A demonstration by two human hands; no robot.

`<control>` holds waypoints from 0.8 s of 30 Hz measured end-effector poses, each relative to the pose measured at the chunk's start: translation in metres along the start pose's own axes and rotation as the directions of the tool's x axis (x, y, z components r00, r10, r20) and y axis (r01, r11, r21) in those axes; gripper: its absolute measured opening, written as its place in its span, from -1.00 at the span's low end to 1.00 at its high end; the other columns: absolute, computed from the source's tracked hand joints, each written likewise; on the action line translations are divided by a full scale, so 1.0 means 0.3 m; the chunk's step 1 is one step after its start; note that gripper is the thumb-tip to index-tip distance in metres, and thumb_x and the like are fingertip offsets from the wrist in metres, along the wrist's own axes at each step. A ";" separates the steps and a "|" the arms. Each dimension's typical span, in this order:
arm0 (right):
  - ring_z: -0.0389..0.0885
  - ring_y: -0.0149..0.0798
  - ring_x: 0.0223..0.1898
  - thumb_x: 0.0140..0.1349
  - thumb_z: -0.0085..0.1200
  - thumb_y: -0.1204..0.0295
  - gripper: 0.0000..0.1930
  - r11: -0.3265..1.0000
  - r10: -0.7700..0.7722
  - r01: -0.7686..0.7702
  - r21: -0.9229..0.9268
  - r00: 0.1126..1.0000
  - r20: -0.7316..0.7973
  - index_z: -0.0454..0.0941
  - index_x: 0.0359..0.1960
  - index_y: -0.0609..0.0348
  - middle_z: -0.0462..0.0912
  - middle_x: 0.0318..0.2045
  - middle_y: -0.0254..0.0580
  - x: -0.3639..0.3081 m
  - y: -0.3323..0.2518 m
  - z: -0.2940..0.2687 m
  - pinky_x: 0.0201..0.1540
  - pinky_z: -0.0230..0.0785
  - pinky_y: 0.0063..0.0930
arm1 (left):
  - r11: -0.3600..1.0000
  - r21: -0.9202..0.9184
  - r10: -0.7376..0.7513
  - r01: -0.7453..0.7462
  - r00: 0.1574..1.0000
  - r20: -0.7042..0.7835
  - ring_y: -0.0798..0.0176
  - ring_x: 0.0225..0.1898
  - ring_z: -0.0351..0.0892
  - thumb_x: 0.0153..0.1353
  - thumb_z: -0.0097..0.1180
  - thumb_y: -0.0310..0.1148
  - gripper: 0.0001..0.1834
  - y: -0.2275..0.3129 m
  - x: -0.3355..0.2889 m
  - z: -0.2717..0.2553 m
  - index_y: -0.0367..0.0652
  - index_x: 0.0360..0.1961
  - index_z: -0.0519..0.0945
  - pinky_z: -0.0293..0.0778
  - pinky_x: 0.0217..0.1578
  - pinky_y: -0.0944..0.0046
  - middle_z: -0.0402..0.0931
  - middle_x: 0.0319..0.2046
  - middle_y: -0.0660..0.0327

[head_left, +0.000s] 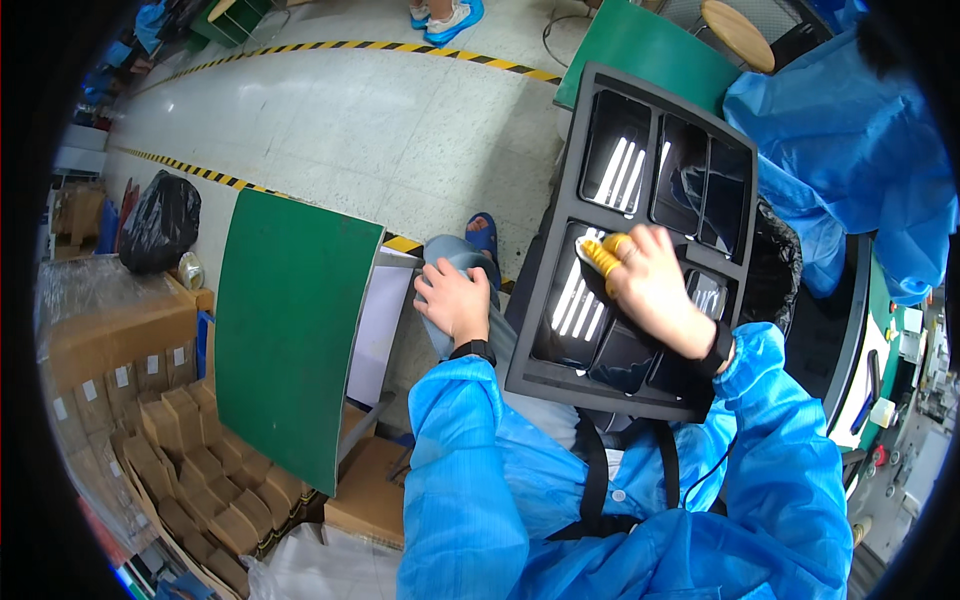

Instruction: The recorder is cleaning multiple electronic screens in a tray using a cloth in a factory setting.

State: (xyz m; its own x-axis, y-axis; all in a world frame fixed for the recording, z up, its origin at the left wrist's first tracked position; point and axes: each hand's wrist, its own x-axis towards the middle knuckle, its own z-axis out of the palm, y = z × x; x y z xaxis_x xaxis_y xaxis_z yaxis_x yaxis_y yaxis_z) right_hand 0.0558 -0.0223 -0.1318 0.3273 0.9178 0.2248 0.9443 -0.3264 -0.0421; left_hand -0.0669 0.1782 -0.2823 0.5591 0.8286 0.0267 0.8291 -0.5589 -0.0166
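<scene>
My right hand point(655, 290) is over a black compartmented tray point(525, 375), with ribbed yellow finger cots point(602, 258) on its fingertips. Its fingers are bunched together at the upper corner of a glossy black panel point(572, 310); whether they pinch anything is hidden. Other glossy black panels point(614, 150) lie in the tray, some overlapping within one compartment. My left hand point(455, 300) rests on my knee point(450, 252) with its fingers apart and holds nothing. Dark bands circle both wrists, below blue sleeves.
A green-topped table point(290, 330) stands at left, beside a carton of brown cardboard dividers point(205, 465). Another green surface point(640, 50) lies beyond the tray. At right is a person in blue workwear point(840, 150). A black bag point(160, 222) sits on boxes at far left.
</scene>
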 end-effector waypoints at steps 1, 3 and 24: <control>0.44 -0.17 -0.25 -0.19 0.17 0.46 -0.86 0.999 -0.029 0.031 -0.027 0.999 0.041 0.64 -0.51 0.18 0.51 -0.39 -0.19 -0.040 -0.038 0.034 -0.16 0.28 -0.31 | 1.000 -0.007 0.005 -0.005 1.000 0.001 0.03 0.03 0.38 0.01 0.02 -0.07 -0.60 0.003 0.000 0.005 -0.16 -0.24 0.47 0.41 -0.13 -0.13 0.42 -0.15 0.14; 0.45 -0.20 -0.27 -0.23 0.17 0.43 -0.89 0.962 -0.216 0.201 0.183 0.974 0.070 0.60 -0.60 0.15 0.49 -0.41 -0.22 -0.081 -0.150 0.012 -0.22 0.29 -0.35 | 1.000 0.001 -0.005 0.005 1.000 0.026 0.03 0.03 0.38 0.01 0.01 -0.07 -0.59 -0.003 0.003 0.014 -0.16 -0.23 0.47 0.41 -0.13 -0.13 0.41 -0.14 0.14; 0.41 -0.23 -0.26 -0.09 0.12 0.41 -0.87 0.995 0.092 -0.093 -0.022 0.995 -0.040 0.63 -0.53 0.17 0.54 -0.35 -0.23 0.064 -0.030 0.054 -0.17 0.24 -0.37 | 1.000 0.020 0.022 -0.021 0.999 -0.031 0.02 0.00 0.40 0.02 0.01 -0.08 -0.61 0.009 0.003 -0.010 -0.16 -0.25 0.48 0.41 -0.15 -0.08 0.43 -0.16 0.13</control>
State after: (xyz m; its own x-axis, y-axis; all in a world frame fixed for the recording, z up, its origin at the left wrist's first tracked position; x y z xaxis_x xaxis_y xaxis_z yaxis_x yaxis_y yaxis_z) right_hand 0.0543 0.0020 -0.1428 0.4111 0.8741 0.2588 0.9088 -0.4150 -0.0418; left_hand -0.0642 0.1773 -0.2792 0.5766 0.8150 0.0570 0.8170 -0.5754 -0.0373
